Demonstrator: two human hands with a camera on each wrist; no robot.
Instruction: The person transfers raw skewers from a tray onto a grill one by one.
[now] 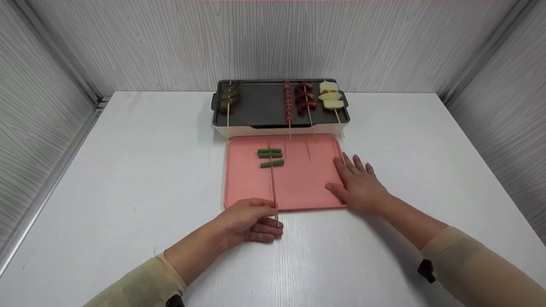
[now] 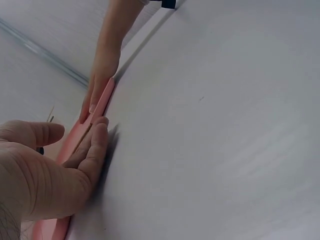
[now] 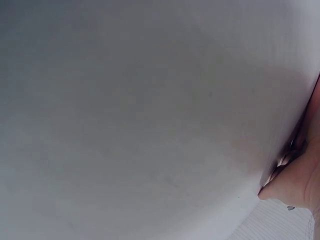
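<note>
On the pink tray point(image 1: 307, 187) lies a skewer with several green vegetable pieces point(image 1: 271, 155), its bare wooden stick point(image 1: 274, 183) running over the tray's front edge. My left hand point(image 1: 251, 219) is at the stick's near end, palm turned up, the stick crossing its fingertips. In the left wrist view the thumb point(image 2: 49, 134) stands apart from the nearly straight fingers point(image 2: 95, 150). With fingers spread, my right hand point(image 1: 362, 187) rests along the tray's right edge, fingertips over the rim. In the right wrist view only part of the right hand point(image 3: 292, 182) shows.
Behind the tray stands a black-topped grill point(image 1: 262, 106) on a white base. On it lie a dark brown skewer point(image 1: 230, 97), a red sausage skewer point(image 1: 288, 102), a dark red skewer point(image 1: 306, 98) and a pale yellow skewer point(image 1: 332, 96). Their sticks overhang its front.
</note>
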